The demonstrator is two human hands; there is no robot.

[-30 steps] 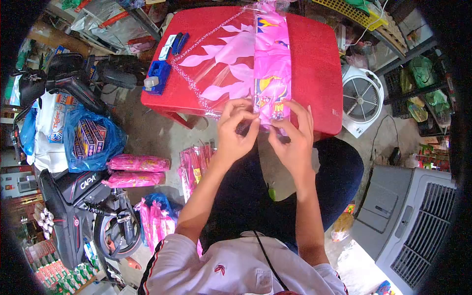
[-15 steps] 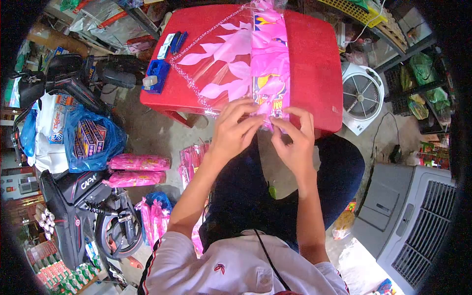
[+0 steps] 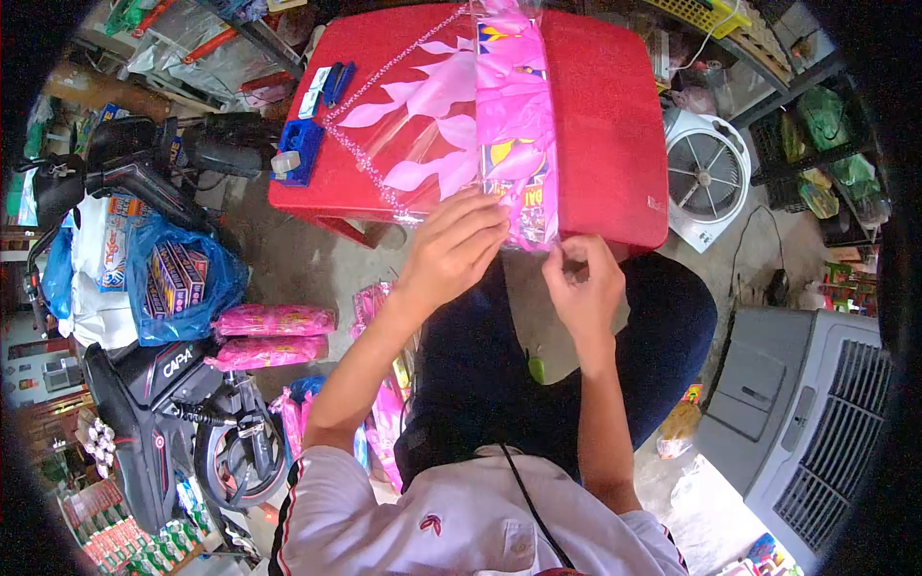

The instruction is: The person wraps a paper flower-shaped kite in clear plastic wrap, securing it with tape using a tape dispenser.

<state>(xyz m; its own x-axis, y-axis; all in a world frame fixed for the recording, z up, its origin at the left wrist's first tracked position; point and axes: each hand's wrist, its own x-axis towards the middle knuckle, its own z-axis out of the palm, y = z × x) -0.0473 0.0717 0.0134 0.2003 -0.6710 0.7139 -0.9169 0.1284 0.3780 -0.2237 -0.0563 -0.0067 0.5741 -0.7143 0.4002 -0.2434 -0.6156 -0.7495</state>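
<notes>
A long pack wrapped in pink leaf-printed clear film [image 3: 516, 115] lies lengthwise on the red table [image 3: 605, 125], its near end at the table's front edge. Dark blue and yellow print shows through the wrap. To its left the loose film [image 3: 413, 144] with pink leaves and a dotted border spreads flat. My left hand [image 3: 453, 245] grips the near left edge of the pack, fingers bent together over it. At the near right corner, my right hand [image 3: 586, 278] pinches the film between thumb and forefinger.
A blue stapler [image 3: 336, 84] and a blue tape dispenser [image 3: 300, 154] sit at the table's left. Pink packs [image 3: 274, 336] rest by a motorbike [image 3: 144, 403] on the left. A white fan [image 3: 709, 178] and a grey air cooler [image 3: 797, 422] stand on the right.
My right hand has moved slightly down and right, from the near end's middle to its right corner. My left hand stays at the left edge. The pack appears slightly further left.
</notes>
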